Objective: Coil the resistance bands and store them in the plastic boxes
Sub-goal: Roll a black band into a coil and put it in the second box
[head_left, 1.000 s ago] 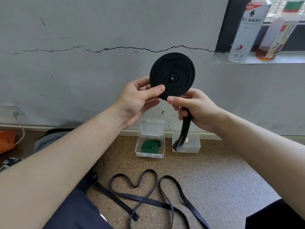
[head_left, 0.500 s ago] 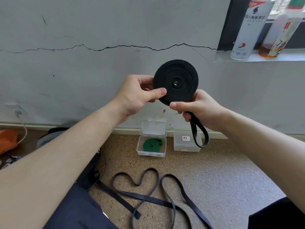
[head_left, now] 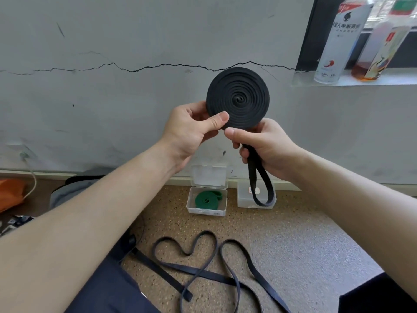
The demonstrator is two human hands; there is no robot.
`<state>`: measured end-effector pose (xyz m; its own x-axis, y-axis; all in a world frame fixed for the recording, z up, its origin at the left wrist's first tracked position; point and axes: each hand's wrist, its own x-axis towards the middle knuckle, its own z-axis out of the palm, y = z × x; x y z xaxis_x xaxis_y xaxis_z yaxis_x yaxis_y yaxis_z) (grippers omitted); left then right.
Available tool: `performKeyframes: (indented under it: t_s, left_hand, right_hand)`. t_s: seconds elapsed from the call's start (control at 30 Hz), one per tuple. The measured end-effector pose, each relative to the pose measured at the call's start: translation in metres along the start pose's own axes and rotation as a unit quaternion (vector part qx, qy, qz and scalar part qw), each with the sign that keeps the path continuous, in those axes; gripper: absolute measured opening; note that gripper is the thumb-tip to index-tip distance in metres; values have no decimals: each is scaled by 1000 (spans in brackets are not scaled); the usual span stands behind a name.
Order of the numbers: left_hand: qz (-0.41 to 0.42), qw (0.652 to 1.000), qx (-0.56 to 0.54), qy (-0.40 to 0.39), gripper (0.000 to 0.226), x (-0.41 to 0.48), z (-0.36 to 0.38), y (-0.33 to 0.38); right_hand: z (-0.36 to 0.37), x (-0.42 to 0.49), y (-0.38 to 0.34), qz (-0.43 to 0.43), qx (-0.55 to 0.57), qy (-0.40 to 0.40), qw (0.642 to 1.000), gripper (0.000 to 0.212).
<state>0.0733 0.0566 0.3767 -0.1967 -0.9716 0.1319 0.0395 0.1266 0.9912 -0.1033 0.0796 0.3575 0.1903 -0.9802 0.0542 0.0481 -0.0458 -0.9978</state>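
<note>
Black band coil aloft with loose tail; green coil in open box

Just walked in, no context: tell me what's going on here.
A person is coiling a black band: the left hand pinches the coil's edge, the right hand grips the short tail not yet wound. A green band lies coiled in the open box on the floor, a second box beside it. A third band lies loose in front.
</note>
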Motion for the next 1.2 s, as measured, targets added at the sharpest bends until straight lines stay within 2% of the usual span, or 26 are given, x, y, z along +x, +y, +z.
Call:
performKeyframes:
  t_s: [0.2, 0.4, 0.5, 0.63, 0.8, 0.9, 1.1, 1.2]
  left_hand:
    - [48, 992, 110, -36, 15, 1, -13, 7]
    - [17, 990, 120, -73, 17, 1, -15, 9]
    - [7, 991, 117, -72, 16, 1, -16, 8]
    - [-18, 996, 68, -49, 16, 0, -15, 5]
    - [-49, 994, -92, -26, 14, -6, 5, -4]
    - [-39, 990, -133, -13, 15, -8, 16, -9]
    - [-39, 998, -38, -1, 22, -2, 7, -1]
    - [-30, 1000, -7, -8, 25, -1, 1, 0]
  right_hand:
    - [-11, -4, -2, 29, -52, -35, 998, 14]
    - [-12, -3, 1, 46, -46, -67, 996, 31]
    - [-12, -3, 2, 41, -48, -67, 996, 33]
    - [-8, -2, 2, 38, -25, -54, 998, 28]
    - [-2, 0, 0, 12, 19, -29, 999, 11]
    - [-1, 0, 2, 0, 27, -17, 1000, 6]
    - [-5, -3, 0, 19, 16, -40, 999, 9]
    - [-14, -4, -1, 47, -11, -72, 996, 22]
